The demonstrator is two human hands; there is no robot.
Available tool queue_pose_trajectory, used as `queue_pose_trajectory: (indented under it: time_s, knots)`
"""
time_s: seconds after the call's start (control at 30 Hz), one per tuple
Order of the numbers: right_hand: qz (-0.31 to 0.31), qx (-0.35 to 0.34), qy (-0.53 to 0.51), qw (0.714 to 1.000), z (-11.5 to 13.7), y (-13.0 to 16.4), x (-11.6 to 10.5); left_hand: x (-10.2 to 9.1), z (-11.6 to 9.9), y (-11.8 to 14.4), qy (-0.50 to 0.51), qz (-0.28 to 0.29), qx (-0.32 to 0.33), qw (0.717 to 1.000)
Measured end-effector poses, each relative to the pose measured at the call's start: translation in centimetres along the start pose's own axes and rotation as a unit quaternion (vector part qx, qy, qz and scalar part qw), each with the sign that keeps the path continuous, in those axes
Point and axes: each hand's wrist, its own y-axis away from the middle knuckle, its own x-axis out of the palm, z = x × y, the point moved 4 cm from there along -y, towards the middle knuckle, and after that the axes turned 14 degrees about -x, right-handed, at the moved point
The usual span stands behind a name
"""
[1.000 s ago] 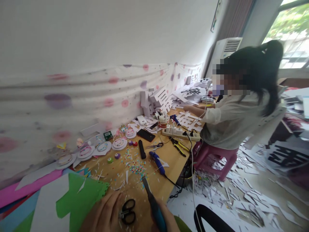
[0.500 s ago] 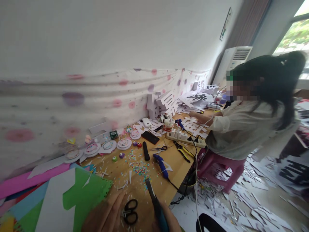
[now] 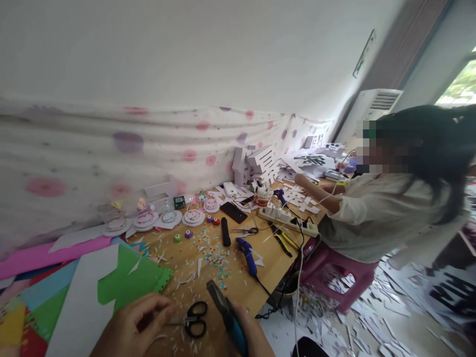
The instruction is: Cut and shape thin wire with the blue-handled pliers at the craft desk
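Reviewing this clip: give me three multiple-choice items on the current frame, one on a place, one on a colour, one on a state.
1. Where do the black-handled scissors lie?
A. between the two hands
B. on the floor
C. on the stool

2. What colour is the stool under the seated person?
A. green
B. pink
C. white

3. What is the right hand doing?
A. lying flat and empty
B. gripping a blue glue gun
C. holding scissors

Answers: 1 A, they rest on the table beside the left hand. 2 B, pink legs show. 3 B, fingers wrap its handle.

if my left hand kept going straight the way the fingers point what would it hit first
Most likely the black-handled scissors: the left hand points right along the table, fingertips at the blades. Beyond them lies the blue glue gun in the right hand.
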Motion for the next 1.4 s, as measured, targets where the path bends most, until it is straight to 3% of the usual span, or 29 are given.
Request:
queue_pose_trajectory:
  time_s: [0.07, 0.17, 0.27, 0.57, 0.8, 1.03, 1.17, 1.27, 1.4]
  knots:
    - [0.019, 0.038, -0.052, 0.998, -0.3, -0.1, 0.8, -1.1, -1.1, 0.0, -0.024, -0.074, 0.059, 0.995]
    - [-0.002, 0.125, -0.148, 0.981, 0.0, -0.4, 1.9, -2.0, -2.9, 0.6, -0.081, -0.170, 0.167, 0.968]
    - [-0.004, 0.137, -0.230, 0.964, 1.3, -1.1, 2.5, -2.1, -3.5, 1.2, -0.121, -0.211, 0.232, 0.942]
    - [0.017, 0.134, -0.139, 0.981, 0.0, 0.3, 2.8, -2.9, -2.4, 2.8, -0.210, -0.189, 0.208, 0.937]
    - [0.018, 0.131, -0.135, 0.982, 0.5, -0.2, 2.9, -3.6, -1.3, 2.5, -0.130, -0.159, 0.158, 0.966]
    - [0.012, 0.139, -0.165, 0.976, 1.4, -1.5, 2.7, -4.2, -0.2, 2.5, -0.121, -0.181, 0.145, 0.965]
    - [0.030, 0.156, -0.147, 0.976, 1.3, -1.7, 2.9, -3.7, -1.1, 2.5, -0.164, -0.206, 0.176, 0.948]
    - [0.033, 0.143, -0.144, 0.978, 1.3, -1.7, 3.2, -2.8, -1.8, 2.5, -0.237, -0.244, 0.205, 0.918]
    - [0.059, 0.148, -0.154, 0.975, 1.2, -1.4, 3.8, -1.7, -2.5, 2.6, -0.298, -0.313, 0.196, 0.881]
